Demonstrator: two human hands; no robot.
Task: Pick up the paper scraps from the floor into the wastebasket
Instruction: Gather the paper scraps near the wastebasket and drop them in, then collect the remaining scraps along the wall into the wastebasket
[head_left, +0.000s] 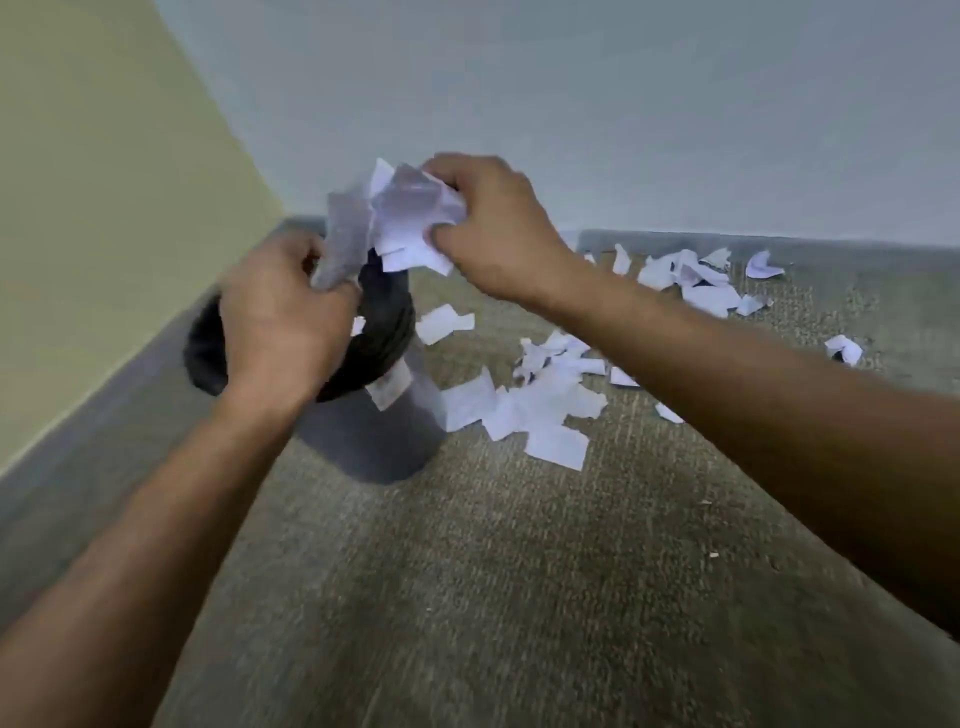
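Fingers (441, 236) of both hands clutch paper scraps (410, 218) — directly above wastebasket (387, 322).

Wastebasket at left, scraps at right.
We see the wastebasket (363, 447) in the wall corner; paper scraps (535, 410) lie right of it on the carpet (467, 597), apparently touching its base.

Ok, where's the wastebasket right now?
In the head view, the wastebasket stands left of centre by the wall corner, under the left hand, floor scraps to its right.
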